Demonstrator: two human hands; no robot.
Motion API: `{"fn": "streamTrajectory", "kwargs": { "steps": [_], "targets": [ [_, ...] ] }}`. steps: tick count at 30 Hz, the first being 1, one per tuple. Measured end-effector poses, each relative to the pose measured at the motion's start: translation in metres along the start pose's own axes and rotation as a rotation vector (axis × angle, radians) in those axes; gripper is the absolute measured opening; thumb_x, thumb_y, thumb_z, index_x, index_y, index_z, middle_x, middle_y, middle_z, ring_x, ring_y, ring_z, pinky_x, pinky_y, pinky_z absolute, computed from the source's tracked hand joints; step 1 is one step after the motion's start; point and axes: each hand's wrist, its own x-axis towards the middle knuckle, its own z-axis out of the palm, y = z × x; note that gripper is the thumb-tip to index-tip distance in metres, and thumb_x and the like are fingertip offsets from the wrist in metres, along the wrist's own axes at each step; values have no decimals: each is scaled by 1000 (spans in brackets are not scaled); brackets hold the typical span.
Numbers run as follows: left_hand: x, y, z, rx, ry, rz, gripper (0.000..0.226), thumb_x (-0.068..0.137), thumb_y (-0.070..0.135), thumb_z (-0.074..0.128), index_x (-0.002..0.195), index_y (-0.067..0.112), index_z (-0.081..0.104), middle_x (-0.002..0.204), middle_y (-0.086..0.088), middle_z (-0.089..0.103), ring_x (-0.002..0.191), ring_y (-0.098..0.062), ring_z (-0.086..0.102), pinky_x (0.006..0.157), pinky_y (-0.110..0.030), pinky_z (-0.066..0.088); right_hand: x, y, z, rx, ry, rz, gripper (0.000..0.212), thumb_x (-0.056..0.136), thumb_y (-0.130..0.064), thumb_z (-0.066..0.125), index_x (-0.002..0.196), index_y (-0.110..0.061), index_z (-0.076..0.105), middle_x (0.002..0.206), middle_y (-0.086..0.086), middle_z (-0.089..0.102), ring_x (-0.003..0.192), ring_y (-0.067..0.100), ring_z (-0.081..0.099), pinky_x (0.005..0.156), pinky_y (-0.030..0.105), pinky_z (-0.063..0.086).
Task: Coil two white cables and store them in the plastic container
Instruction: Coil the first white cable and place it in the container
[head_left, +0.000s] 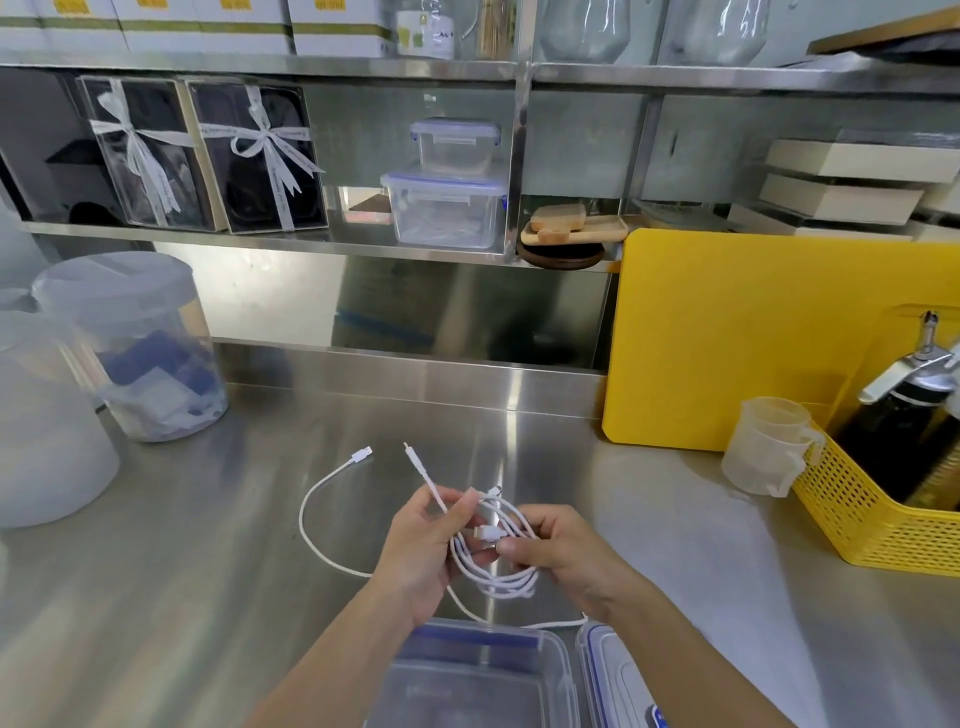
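Observation:
A coiled white cable hangs between both hands above the steel counter. My left hand pinches the coil's left side, and one plug end sticks up and away from its fingers. My right hand grips the coil's right side, thumb near a white plug. A second white cable lies loose on the counter to the left in a wide arc, its USB plug pointing away; it runs under my left wrist toward the container. An open clear plastic container sits at the near edge below my hands. Its blue-clipped lid lies to its right.
Round translucent jars stand at the left. A yellow cutting board leans at the back right, with measuring cups and a yellow basket holding a dark bottle. Stacked clear containers sit on the shelf behind.

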Motion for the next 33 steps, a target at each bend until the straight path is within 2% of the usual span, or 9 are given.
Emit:
{"fn": "streamTrajectory", "kwargs": {
  "steps": [5,8,10,13,15,21,25,30,33],
  "targets": [
    [7,4,-3,34,-47,-77,47,85,39,53,91,-5,68,78,-19,71,67,-27,66,65,-37,58,1,8,0,268,38,-27,22,68,-20,75,85,-6,72,73,14,62,63,19,53,59,23,47],
    [6,9,-8,-27,-149,-74,50,96,33,39,91,-5,69,74,-17,71,66,-24,67,68,-38,58,-1,5,-3,191,71,-52,8,79,-5,64,83,-6,71,61,6,60,54,11,51,54,19,46],
    [4,9,-4,33,-125,-89,45,99,27,36,84,-3,66,59,-9,68,50,-15,63,60,-34,57,-2,2,-1,126,62,-56,11,83,0,60,83,-5,69,60,3,59,53,10,52,54,18,46],
    [8,1,-1,282,115,-44,31,96,25,46,74,4,54,51,-7,57,35,-12,50,39,-25,47,-2,-3,9,-73,37,-64,8,85,-4,61,83,-8,69,63,-1,61,56,7,54,60,19,47],
    [13,-1,-5,581,191,91,33,96,31,45,71,10,47,57,-7,51,37,-9,48,40,-23,43,-1,-2,18,-147,36,-60,14,85,-4,61,75,-13,66,56,-12,60,54,1,52,61,17,46],
    [8,21,-6,1046,-103,49,82,80,76,15,58,6,52,53,-10,50,39,-15,46,52,-26,41,-4,3,26,-53,54,-98,20,83,-1,62,70,-15,66,51,-12,59,53,2,52,59,15,47],
    [2,37,-6,1012,-303,5,81,68,78,17,57,11,62,43,0,43,35,-10,45,49,-22,43,-7,2,28,103,65,-120,6,71,-14,67,75,-12,71,54,-7,62,54,6,52,59,19,48],
    [7,33,-13,925,-247,153,72,73,70,24,46,11,56,34,3,54,37,-5,53,53,-13,42,-6,2,22,138,243,-84,10,82,-6,62,81,-8,71,57,-1,56,56,9,50,53,19,46],
    [8,32,-18,853,-332,134,78,70,82,30,45,13,56,33,4,54,36,-5,52,53,-14,42,-7,4,25,110,312,-91,11,83,-5,63,83,-10,73,84,-1,59,67,11,56,56,21,49]
  ]
}}
